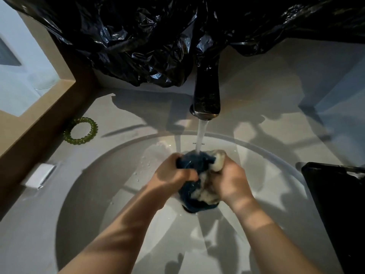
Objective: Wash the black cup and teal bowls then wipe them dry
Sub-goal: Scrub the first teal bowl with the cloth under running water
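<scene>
Holding a dark teal item (194, 161) under a black tap's (206, 99) stream, left hand (173, 175) grip closed; right hand (231, 180) squeezes cream sponge (207, 192). White basin (94, 194) lettering illegible; grey surface (128, 115).

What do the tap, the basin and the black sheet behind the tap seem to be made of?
Tap: dark metal with a glossy finish, judging by its mirror-like reflections.
Basin: probably glazed white ceramic, smooth with a soft sheen.
Black sheet: thin plastic film, crinkled with sharp glints, like a bin bag.
</scene>
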